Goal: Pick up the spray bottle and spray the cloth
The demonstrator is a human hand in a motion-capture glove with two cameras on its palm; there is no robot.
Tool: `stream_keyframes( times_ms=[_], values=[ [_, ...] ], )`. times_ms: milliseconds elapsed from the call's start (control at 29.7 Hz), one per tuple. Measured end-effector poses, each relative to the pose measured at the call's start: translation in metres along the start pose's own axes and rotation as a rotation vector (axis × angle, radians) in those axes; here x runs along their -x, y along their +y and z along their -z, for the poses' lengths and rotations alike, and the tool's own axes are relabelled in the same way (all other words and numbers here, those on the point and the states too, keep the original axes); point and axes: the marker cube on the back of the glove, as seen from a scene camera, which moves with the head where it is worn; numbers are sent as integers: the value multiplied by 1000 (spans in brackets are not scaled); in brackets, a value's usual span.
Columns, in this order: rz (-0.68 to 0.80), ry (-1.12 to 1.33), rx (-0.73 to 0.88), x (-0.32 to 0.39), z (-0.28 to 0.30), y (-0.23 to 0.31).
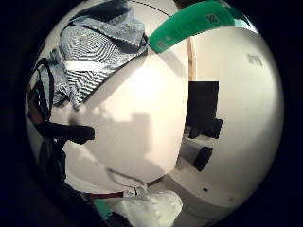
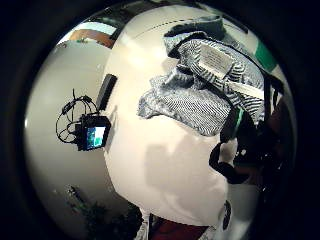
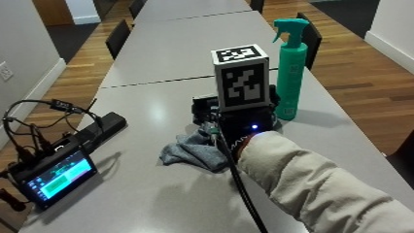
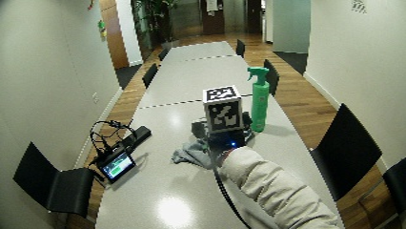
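long grey conference table, wood floor either side: my gloved right hand hovers over the crumpled grey cloth near the middle of the table, while the green spray bottle stands upright and untouched just beyond it, so by my reading nothing of the job is done (picking it up and spraying are both ahead). from outside the rig on my hand hides my fingers and i cannot tell how they are set; only the palm views show the cloth's fine stripes and white label, with bare tabletop below my palm.
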Motion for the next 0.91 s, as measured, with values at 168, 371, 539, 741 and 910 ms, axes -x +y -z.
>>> stream_keyframes(
  times_ms=[168,371,539,741,910],
  values=[
    [9,5,3,2,-3,1],
    [7,14,11,3,-3,0],
    [8,18,16,4,-4,1],
    [20,20,6,11,-4,1],
    [31,18,2,13,-3,3]
  ],
)
